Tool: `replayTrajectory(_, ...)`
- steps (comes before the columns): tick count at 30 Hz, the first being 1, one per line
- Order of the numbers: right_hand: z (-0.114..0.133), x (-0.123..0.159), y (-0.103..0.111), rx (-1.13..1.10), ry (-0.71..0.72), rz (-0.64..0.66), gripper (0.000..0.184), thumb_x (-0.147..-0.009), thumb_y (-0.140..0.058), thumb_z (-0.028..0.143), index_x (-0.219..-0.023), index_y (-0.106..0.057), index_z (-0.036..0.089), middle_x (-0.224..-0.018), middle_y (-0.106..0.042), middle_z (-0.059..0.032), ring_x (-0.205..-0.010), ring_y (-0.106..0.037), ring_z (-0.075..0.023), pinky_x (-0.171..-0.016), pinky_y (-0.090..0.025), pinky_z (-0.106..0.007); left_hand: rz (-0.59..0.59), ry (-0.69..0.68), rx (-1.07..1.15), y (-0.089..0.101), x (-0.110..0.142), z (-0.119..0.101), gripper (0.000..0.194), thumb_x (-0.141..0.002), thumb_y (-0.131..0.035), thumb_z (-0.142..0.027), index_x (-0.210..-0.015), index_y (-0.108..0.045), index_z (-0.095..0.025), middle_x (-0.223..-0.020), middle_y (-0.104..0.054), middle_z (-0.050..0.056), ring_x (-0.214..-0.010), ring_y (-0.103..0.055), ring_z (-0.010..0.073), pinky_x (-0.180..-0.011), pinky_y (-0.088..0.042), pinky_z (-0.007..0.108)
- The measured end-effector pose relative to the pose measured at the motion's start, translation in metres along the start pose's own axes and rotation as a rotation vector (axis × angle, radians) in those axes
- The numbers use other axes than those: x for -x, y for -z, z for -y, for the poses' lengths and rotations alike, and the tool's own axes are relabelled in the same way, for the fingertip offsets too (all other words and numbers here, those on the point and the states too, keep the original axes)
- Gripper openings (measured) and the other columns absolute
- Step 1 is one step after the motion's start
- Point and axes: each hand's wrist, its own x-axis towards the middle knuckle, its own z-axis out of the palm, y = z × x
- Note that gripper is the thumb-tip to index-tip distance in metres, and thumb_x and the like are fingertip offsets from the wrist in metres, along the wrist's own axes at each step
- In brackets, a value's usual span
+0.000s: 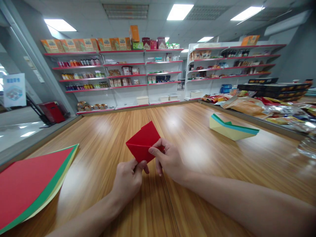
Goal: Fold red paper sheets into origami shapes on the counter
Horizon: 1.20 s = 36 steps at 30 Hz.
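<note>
A piece of folded red paper (144,140), roughly diamond-shaped with a crease across its middle, is held up above the wooden table (98,131). My left hand (129,179) pinches its lower edge between thumb and fingers. At its right corner, my right hand (170,159) grips the paper with thumb and forefinger, the other fingers curling below. Over to the right stand folded paper boats (232,129) in yellow, blue and green, nested together. On the left lies a stack of coloured sheets (37,177), red on top with green and pale yellow beneath.
Bagged snacks (249,105) and black boxes (274,89) crowd the right side beyond the table's raised edge. A clear glass object (307,144) sits at the far right. Shelves of packaged goods (125,70) line the back.
</note>
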Motion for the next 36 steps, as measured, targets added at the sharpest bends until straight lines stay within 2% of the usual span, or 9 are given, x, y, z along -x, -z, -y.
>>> replayTrajectory(6,0.006,0.0,0.002,0.007,0.017,0.055,0.029,-0.081,-0.063,0.034,-0.069,-0.041,0.02,-0.031,-0.041,0.0113,-0.022,-0.041,-0.0082,-0.022,-0.021,-0.013,0.026,0.014,0.014,0.001,0.001,-0.001,0.035,-0.087,-0.046,-0.028,-0.06,-0.064,-0.015,-0.046,-0.052,-0.001,-0.038,-0.039,0.0095,-0.041,-0.029,0.021)
replayTrajectory(10,0.001,0.0,0.001,0.013,-0.003,0.006,0.024,-0.08,-0.063,0.035,-0.075,-0.046,0.019,-0.039,-0.048,0.0098,-0.025,-0.046,-0.0092,-0.023,-0.028,-0.014,0.051,0.049,-0.01,0.002,0.0,-0.002,0.034,-0.087,-0.046,-0.026,-0.061,-0.065,-0.015,-0.049,-0.057,0.0,-0.041,-0.047,0.0108,-0.043,-0.033,0.02)
replayTrajectory(13,-0.001,0.005,-0.002,0.051,-0.008,0.059,0.021,-0.081,-0.061,0.035,-0.086,-0.05,0.018,-0.045,-0.052,0.0086,-0.029,-0.05,-0.0098,-0.025,-0.033,-0.015,0.118,0.046,-0.028,0.001,-0.002,-0.001,0.033,-0.087,-0.045,-0.024,-0.063,-0.065,-0.015,-0.052,-0.061,0.001,-0.044,-0.054,0.0123,-0.046,-0.037,0.021)
replayTrajectory(16,0.002,0.01,-0.006,0.062,0.006,0.096,0.019,-0.081,-0.061,0.032,-0.078,-0.048,0.018,-0.048,-0.053,0.0073,-0.03,-0.049,-0.0079,-0.026,-0.032,-0.014,0.183,-0.009,-0.007,0.0,-0.003,0.002,0.031,-0.087,-0.043,-0.02,-0.064,-0.064,-0.016,-0.06,-0.066,0.003,-0.052,-0.06,0.0137,-0.053,-0.042,0.022)
replayTrajectory(24,0.009,0.01,-0.007,0.101,0.01,0.092,0.023,-0.079,-0.062,0.029,-0.067,-0.046,0.018,-0.044,-0.047,0.0079,-0.027,-0.043,-0.0068,-0.024,-0.026,-0.014,0.121,-0.092,0.001,-0.003,-0.001,0.01,0.027,-0.085,-0.044,-0.014,-0.064,-0.061,-0.016,-0.058,-0.065,0.002,-0.051,-0.059,0.0128,-0.052,-0.041,0.021)
replayTrajectory(27,0.008,0.014,-0.008,0.183,0.097,0.083,0.014,-0.084,-0.058,0.028,-0.078,-0.052,0.018,-0.053,-0.05,0.0057,-0.032,-0.047,-0.0068,-0.029,-0.033,-0.016,0.139,-0.111,-0.022,-0.004,-0.001,0.011,0.028,-0.084,-0.043,-0.011,-0.062,-0.06,-0.016,-0.057,-0.064,0.002,-0.05,-0.059,0.0128,-0.051,-0.041,0.021)
replayTrajectory(31,0.004,0.022,-0.012,0.322,0.339,0.05,0.01,-0.085,-0.06,0.026,-0.092,-0.058,0.019,-0.083,-0.055,-0.0014,-0.048,-0.053,-0.0057,-0.041,-0.043,-0.02,0.179,-0.219,-0.036,-0.006,-0.001,0.014,0.028,-0.077,-0.042,-0.002,-0.061,-0.061,-0.017,-0.061,-0.067,0.001,-0.054,-0.062,0.013,-0.054,-0.043,0.021)
replayTrajectory(33,0.004,0.024,-0.014,0.357,0.431,0.034,0.008,-0.084,-0.062,0.025,-0.089,-0.058,0.019,-0.089,-0.054,-0.0027,-0.059,-0.056,-0.008,-0.049,-0.045,-0.021,0.196,-0.277,-0.05,-0.006,0.0,0.016,0.029,-0.075,-0.042,-0.001,-0.065,-0.063,-0.017,-0.067,-0.069,0.002,-0.06,-0.065,0.0142,-0.057,-0.045,0.022)
replayTrajectory(36,0.008,0.024,-0.015,0.386,0.539,0.042,0.007,-0.083,-0.062,0.02,-0.079,-0.057,0.018,-0.082,-0.053,-0.0018,-0.071,-0.055,-0.0116,-0.058,-0.045,-0.023,0.203,-0.315,-0.14,-0.008,0.001,0.019,0.025,-0.077,-0.044,-0.004,-0.075,-0.066,-0.016,-0.072,-0.07,0.005,-0.063,-0.066,0.0172,-0.056,-0.047,0.024)
